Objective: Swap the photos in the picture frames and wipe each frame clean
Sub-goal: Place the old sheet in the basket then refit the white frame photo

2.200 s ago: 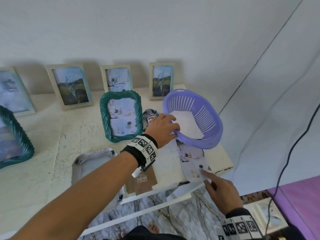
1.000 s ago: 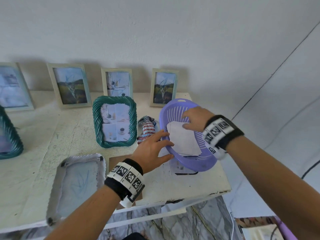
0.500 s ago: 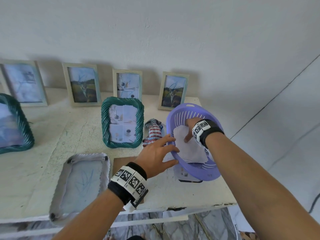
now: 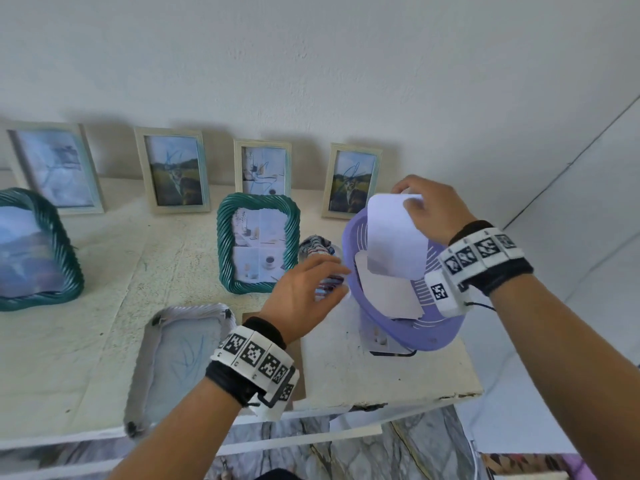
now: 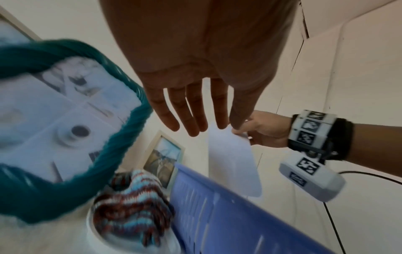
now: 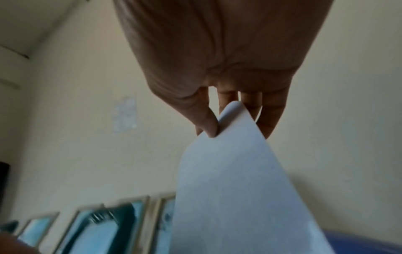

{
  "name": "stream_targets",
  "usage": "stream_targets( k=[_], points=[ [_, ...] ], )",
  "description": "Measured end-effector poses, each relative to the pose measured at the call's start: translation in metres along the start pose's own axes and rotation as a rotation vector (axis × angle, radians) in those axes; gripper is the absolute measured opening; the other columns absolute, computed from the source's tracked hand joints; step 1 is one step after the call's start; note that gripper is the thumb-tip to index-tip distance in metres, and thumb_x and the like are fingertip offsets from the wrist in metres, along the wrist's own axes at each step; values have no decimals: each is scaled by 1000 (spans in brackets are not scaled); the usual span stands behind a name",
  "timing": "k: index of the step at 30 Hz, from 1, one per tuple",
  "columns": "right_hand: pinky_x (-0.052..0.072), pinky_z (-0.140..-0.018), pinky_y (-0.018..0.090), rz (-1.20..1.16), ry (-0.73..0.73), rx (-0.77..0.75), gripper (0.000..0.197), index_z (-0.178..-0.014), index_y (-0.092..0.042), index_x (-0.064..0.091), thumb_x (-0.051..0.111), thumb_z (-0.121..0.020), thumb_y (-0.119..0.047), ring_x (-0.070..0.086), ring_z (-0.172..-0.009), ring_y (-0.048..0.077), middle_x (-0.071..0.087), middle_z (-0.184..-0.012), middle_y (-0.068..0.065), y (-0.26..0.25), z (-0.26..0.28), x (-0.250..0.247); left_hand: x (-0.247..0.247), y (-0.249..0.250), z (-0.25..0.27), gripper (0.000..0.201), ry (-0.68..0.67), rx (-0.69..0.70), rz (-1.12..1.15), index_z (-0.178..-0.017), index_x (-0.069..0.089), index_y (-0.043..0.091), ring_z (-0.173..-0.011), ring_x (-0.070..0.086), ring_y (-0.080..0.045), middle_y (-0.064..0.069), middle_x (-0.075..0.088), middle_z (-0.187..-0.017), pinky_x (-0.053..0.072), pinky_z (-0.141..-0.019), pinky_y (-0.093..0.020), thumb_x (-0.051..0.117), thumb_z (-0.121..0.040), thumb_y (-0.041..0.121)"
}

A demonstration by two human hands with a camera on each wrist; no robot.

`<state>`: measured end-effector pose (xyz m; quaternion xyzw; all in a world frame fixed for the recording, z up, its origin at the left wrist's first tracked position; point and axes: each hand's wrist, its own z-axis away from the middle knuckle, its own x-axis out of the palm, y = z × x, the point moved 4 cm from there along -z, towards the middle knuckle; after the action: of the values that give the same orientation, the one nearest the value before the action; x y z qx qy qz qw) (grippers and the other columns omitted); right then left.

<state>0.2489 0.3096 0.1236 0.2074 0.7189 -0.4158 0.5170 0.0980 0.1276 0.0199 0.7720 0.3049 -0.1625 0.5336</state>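
My right hand [image 4: 410, 199] pinches the top edge of a white photo sheet [image 4: 394, 237] and holds it up over the purple basket [image 4: 440, 336]. The right wrist view shows thumb and fingers [image 6: 208, 123] gripping that sheet [image 6: 234, 197]. A second white sheet [image 4: 391, 296] lies in the basket. My left hand [image 4: 336, 278] hovers open beside the basket's left rim, fingers [image 5: 193, 118] straight, holding nothing. A silver frame [image 4: 180, 358] lies flat near the table's front edge, a brown backing board [image 4: 299, 372] beside it. A striped cloth [image 4: 317, 247] sits behind my left hand.
A teal rope frame [image 4: 258, 242] stands mid-table, and another [image 4: 34, 251] at the far left. Several pale frames [image 4: 173, 171] lean on the wall. A printed photo [image 4: 381, 344] lies under the basket. The table's chipped right edge [image 4: 460, 393] is close to the basket.
My right hand came up from below the table's edge, reached into the basket and lifted a white sheet out. My left hand stayed by the basket's rim.
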Motion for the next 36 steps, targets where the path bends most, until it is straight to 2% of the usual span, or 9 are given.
stream_targets(
  k=[4,7,11,14,16,21,24,29,36],
  points=[
    [37,-64,13,-215,85,-107,26,-103,-22,63,50,-90,-4,54,-75,2,61,-87,-13,-48,30,-18,-45,1,9,29,167,-42,41,-117,65,17,-95,62,-6,3,66,-110,52,-83,-25,62,-90,28],
    [37,-62,8,-414,42,-183,24,-105,-16,65,54,-90,-1,55,-70,-5,62,-81,-13,-86,53,0,-78,-3,27,36,158,-209,198,-126,62,19,-93,64,0,11,68,-108,53,-79,-17,66,-91,28],
    [49,-74,29,-639,-33,-222,23,-110,-23,63,56,-91,-13,63,-91,16,68,-100,0,-127,76,49,-109,-15,70,29,26,-312,358,-116,69,17,-87,70,-11,4,74,-96,57,-78,-26,66,-88,26],
    [51,-70,46,-801,-41,-142,26,-113,-27,60,62,-87,-21,61,-86,36,66,-96,14,-148,89,94,-130,-33,106,15,69,-394,414,-101,71,12,-77,68,-14,-3,74,-90,56,-65,-25,67,-87,17],
    [51,-70,44,-857,-92,-69,28,-112,-27,59,66,-85,-23,63,-83,31,66,-92,9,-157,102,127,-141,-48,130,11,139,-461,430,-98,70,9,-73,67,-14,-9,73,-87,56,-62,-26,67,-87,11],
    [56,-73,36,-808,-247,19,28,-109,-22,57,64,-87,-6,67,-82,14,71,-91,-1,-178,141,194,-153,-87,175,12,181,-602,384,-91,71,16,-74,69,-18,-10,74,-83,57,-63,-27,70,-85,6],
    [56,-73,39,-688,-229,21,25,-106,-31,56,64,-83,-26,65,-79,16,68,-86,0,-183,155,218,-153,-101,193,12,126,-600,212,-89,72,23,-75,69,-15,2,74,-80,57,-69,-26,74,-83,13],
    [41,-61,12,-514,-193,16,20,-105,-25,57,64,-88,-18,54,-67,3,57,-73,-9,-189,165,233,-151,-107,206,7,113,-563,23,-85,72,19,-73,66,-5,9,71,-76,55,-73,-22,77,-80,19],
    [46,-59,18,-379,-191,-6,18,-107,-21,57,60,-89,-20,57,-65,6,62,-75,-5,-196,165,240,-146,-120,212,15,93,-521,-139,-89,68,23,-72,57,-4,11,56,-84,51,-71,-28,77,-79,29]
  ],
)
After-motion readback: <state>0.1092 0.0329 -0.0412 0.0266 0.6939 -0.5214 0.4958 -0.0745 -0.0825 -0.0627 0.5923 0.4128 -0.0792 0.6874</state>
